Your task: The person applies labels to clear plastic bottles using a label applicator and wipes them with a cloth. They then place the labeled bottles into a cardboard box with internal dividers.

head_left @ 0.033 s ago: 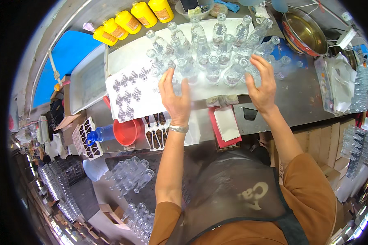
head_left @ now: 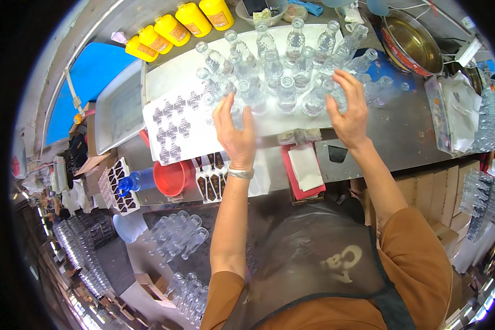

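Only a small movement had happened since the earlier frame: the right hand [head_left: 348,118] had shifted slightly to the left and away from the body, while the left hand [head_left: 235,129] stayed almost at its place. Both arms reached forward to the bench [head_left: 393,132], with the palms turned roughly toward each other and the fingers pointing away from the body. On each hand the thumb was well apart from the fingers, and neither hand was closed around anything. Around the left wrist was a metal band [head_left: 241,174].

Between and beyond the hands, clear glass bottles [head_left: 287,96] were grouped on white paper [head_left: 176,71], necks up. Each hand was just beside the nearest bottles on its side, but I could not tell whether the fingertips touched the glass. Left of the left hand lay a sheet with dark bottle-shaped prints [head_left: 170,129].

As for other containers, four yellow bottles [head_left: 172,30] were lined along the far left; their contents were hidden. Near them, a clear bowl [head_left: 245,17] held a dark object [head_left: 256,5]. At the far right, a wide pan [head_left: 410,41] showed its golden inside, and a clear box [head_left: 438,118] held crumpled white material [head_left: 459,107]. Close to the near edge was a red bowl [head_left: 170,179].
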Demonstrator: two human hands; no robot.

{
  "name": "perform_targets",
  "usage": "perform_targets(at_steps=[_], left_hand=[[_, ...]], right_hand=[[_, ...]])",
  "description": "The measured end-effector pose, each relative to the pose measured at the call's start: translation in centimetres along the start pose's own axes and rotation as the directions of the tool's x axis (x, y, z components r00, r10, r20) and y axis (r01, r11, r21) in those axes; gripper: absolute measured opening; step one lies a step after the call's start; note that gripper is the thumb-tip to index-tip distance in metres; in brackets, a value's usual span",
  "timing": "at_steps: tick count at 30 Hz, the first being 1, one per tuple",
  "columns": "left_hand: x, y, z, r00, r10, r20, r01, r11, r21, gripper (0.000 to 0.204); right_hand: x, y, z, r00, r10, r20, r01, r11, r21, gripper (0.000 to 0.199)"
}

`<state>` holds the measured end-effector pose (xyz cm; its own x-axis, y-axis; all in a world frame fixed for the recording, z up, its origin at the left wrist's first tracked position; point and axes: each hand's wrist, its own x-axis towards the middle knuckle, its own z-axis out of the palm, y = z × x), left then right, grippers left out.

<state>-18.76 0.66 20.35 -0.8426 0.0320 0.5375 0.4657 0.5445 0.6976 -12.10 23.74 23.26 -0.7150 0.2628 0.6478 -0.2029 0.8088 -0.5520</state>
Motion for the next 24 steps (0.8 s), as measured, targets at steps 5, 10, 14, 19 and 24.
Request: perform_targets(at_steps=[5,10,14,19,24], left_hand=[[0.2,-1.2,1.2,0.992,-0.116,-0.055,0.114,0.993,-0.038,0.030],[2.9,1.6,2.1,0.999,-0.031,0.009,0.030,0.999,0.037,0.037],[4.3,0.1,3.4,0.985,-0.028,0.170,0.004,0.990,0.139,0.040],[2.8,1.5,1.1,0.984,-0.048,0.172,0.025,0.991,0.131,0.038],[4.1,3.2,-3.3,0.948,-0.275,0.163,0.237,0.947,0.219,0.042]], right_hand=[[0.2,3.4,4.0,0.979,0.154,0.132,-0.183,0.952,0.244,0.023],[1.6,0.7,4.6,0.969,0.189,0.158,-0.228,0.931,0.286,0.024],[3.1,-1.2,6.1,0.954,0.057,0.295,-0.122,0.971,0.208,0.031],[3.6,-1.1,6.7,0.900,0.121,0.419,-0.186,0.975,0.118,0.027],[7.4,-2.9,6.3,0.827,0.218,0.518,-0.228,0.973,-0.047,0.035]])
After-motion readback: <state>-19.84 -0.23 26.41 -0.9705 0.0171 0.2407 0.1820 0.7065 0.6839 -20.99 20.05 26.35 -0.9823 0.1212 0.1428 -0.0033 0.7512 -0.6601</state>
